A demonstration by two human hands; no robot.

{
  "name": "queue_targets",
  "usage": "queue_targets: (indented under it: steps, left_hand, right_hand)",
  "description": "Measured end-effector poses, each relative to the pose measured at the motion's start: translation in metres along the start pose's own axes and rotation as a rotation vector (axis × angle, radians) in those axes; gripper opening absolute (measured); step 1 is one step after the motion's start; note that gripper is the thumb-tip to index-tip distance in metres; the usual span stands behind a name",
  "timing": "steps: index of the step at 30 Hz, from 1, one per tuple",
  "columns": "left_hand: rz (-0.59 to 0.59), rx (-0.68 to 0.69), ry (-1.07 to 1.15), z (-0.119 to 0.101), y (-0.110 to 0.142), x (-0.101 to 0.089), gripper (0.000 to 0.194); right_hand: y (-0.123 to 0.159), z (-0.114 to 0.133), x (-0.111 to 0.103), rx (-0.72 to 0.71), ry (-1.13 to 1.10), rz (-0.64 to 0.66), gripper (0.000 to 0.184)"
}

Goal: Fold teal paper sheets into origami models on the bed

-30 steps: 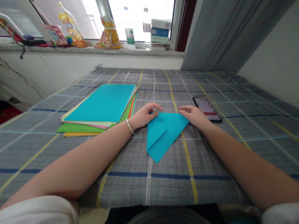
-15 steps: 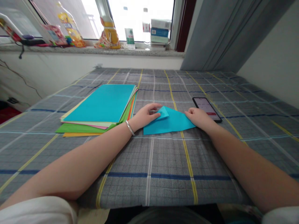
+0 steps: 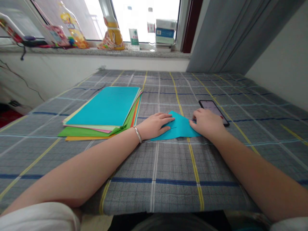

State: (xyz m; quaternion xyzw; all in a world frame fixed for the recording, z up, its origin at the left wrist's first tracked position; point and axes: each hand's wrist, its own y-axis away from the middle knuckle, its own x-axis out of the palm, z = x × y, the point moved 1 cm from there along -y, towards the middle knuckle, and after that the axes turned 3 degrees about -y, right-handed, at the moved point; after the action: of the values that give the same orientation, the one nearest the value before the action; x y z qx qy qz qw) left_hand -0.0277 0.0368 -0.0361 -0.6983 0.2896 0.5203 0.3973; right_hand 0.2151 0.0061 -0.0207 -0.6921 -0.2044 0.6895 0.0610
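A folded sheet of bright blue paper (image 3: 180, 125) lies on the checked cloth in front of me, with a peak at its far edge and a short dark line on its face. My left hand (image 3: 157, 125) rests flat over its left part, fingers stretched out and a silver bangle at the wrist. At the paper's right end, my right hand (image 3: 207, 123) is curled, thumb on the paper and the other fingers bent. That hand hides the right corner of the sheet.
Left of my hands lies a stack of coloured paper (image 3: 106, 106), blue on top. A phone (image 3: 214, 107) with a lit screen lies just beyond my right hand. Bottles, a cup and boxes (image 3: 165, 32) stand on the windowsill (image 3: 144, 55) behind the cloth-covered surface (image 3: 178, 166).
The small flap raised by my left hand is now pressed down, and that hand has flattened and moved right. My right hand's fingers have shifted a little, with a gap opening beside the thumb.
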Motion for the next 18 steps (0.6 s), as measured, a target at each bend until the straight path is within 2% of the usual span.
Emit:
queue_targets:
  steps: [3, 5, 7, 10, 13, 18]
  left_hand:
    - [0.041, 0.015, -0.025, 0.002, 0.000, 0.000, 0.047]
    - [0.069, 0.014, -0.039, 0.002, -0.001, 0.000, 0.046]
    - [0.091, 0.007, -0.054, 0.000, 0.000, 0.001, 0.048]
    - [0.125, -0.024, -0.069, -0.006, 0.002, 0.001, 0.062]
    - [0.154, -0.044, -0.072, -0.011, 0.004, 0.002, 0.084]
    - [0.183, -0.043, -0.089, -0.012, 0.004, 0.002, 0.086]
  right_hand:
    - [0.000, 0.006, 0.006, -0.222, -0.132, 0.010, 0.035]
    - [0.000, 0.013, 0.013, -0.382, -0.242, 0.092, 0.045]
    - [0.001, 0.020, 0.021, -0.453, -0.329, 0.178, 0.057]
    - [0.001, 0.026, 0.030, -0.402, -0.378, 0.271, 0.072]
    - [0.000, 0.025, 0.034, -0.349, -0.365, 0.314, 0.077]
    - [-0.001, 0.016, 0.033, -0.353, -0.393, 0.249, 0.061]
